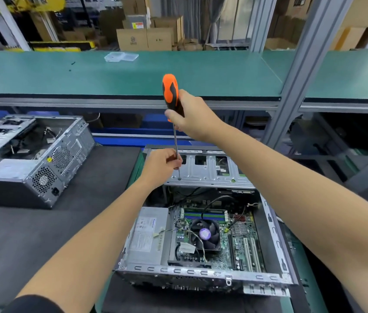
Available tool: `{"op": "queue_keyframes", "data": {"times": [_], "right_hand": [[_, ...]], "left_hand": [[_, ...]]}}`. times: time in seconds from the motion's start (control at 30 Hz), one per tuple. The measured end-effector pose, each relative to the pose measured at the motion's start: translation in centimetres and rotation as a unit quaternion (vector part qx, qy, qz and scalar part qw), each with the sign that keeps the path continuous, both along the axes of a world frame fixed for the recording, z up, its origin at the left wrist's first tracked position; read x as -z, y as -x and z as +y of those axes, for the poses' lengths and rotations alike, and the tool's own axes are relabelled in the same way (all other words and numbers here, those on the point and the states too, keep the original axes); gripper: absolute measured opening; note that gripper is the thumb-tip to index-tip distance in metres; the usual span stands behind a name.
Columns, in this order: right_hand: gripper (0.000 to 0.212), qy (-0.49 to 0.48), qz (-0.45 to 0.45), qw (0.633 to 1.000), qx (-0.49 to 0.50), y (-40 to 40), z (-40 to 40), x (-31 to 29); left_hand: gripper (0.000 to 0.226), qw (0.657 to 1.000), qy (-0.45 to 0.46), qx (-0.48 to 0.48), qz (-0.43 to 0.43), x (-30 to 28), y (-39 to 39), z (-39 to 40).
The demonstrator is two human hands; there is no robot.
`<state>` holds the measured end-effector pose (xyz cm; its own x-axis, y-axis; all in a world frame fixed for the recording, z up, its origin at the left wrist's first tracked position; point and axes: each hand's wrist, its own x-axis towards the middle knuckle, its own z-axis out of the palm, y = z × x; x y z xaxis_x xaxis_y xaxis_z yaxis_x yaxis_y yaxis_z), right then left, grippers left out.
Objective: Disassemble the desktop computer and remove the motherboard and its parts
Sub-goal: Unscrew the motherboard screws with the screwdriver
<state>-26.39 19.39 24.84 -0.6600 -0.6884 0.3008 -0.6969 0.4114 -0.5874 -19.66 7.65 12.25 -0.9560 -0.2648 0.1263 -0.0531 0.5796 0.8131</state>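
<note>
An open desktop case (266,280) lies in front of me, showing the green motherboard (241,242), a black CPU fan (205,233) and a grey power supply (147,236). A metal drive cage (210,170) spans the far end of the case. My right hand (192,116) grips the orange-and-black handle of a long screwdriver (170,91), held upright. My left hand (164,164) pinches its thin shaft just above the tip, which sits on the left part of the drive cage.
A second, stripped computer case (31,159) lies on the dark mat (20,233) at the left. A green shelf (133,73) runs across above the bench, with a clear plastic box (121,56) on it. An aluminium post (300,71) stands at the right.
</note>
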Motion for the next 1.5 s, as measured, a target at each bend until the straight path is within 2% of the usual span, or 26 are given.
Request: {"op": "queue_keyframes", "data": {"times": [0.2,0.3,0.37,0.43,0.5,0.6,0.67,0.73,0.8,0.9,1.03,1.33,1.5], "right_hand": [[0.017,-0.030,-0.019,0.999,-0.004,-0.3,-0.4,2.3],[0.019,-0.035,-0.038,0.999,0.004,-0.3,-0.3,3.3],[0.019,-0.042,-0.042,0.998,0.004,-0.4,-0.2,3.9],[0.019,-0.044,-0.047,0.998,0.002,-0.3,-0.1,4.3],[0.019,-0.039,-0.053,0.998,0.001,-0.2,0.0,4.5],[0.029,-0.033,-0.059,0.998,0.001,-0.1,0.2,4.4],[0.026,-0.032,-0.065,0.997,-0.001,-0.2,0.2,4.5],[0.020,-0.032,-0.067,0.997,0.000,-0.1,0.1,4.5],[0.019,-0.032,-0.067,0.997,-0.002,-0.1,0.0,4.5],[0.017,-0.032,-0.067,0.997,-0.001,-0.1,-0.1,4.6],[0.017,-0.027,-0.065,0.998,0.001,0.0,0.0,4.7],[0.017,-0.028,-0.067,0.997,-0.004,0.1,-0.1,4.7],[0.016,-0.026,-0.073,0.997,-0.008,0.0,0.1,4.5]], "left_hand": [[0.009,0.997,0.059,0.022,-0.044,2.4,-0.2,-0.4],[0.026,0.989,0.141,0.019,-0.035,3.2,-0.8,-0.8],[0.034,0.973,0.231,0.025,-0.001,3.2,-1.1,-0.8],[0.040,0.957,0.278,0.079,0.023,2.8,-1.3,-0.6],[0.042,0.944,0.274,0.180,-0.037,2.7,-1.3,-0.4],[0.025,0.883,0.289,0.295,-0.223,3.9,-1.5,-0.1],[0.028,0.857,0.272,0.306,-0.313,4.8,-1.4,0.0],[0.037,0.853,0.232,0.295,-0.362,4.9,-0.7,-0.1],[0.044,0.831,0.245,0.298,-0.401,5.0,0.1,0.0],[0.052,0.806,0.294,0.297,-0.419,5.9,0.5,-0.1],[0.058,0.814,0.293,0.291,-0.409,6.5,0.5,-0.1],[0.052,0.824,0.283,0.278,-0.404,6.6,0.5,-0.4],[0.049,0.785,0.299,0.313,-0.443,7.7,0.9,-0.8]]}}
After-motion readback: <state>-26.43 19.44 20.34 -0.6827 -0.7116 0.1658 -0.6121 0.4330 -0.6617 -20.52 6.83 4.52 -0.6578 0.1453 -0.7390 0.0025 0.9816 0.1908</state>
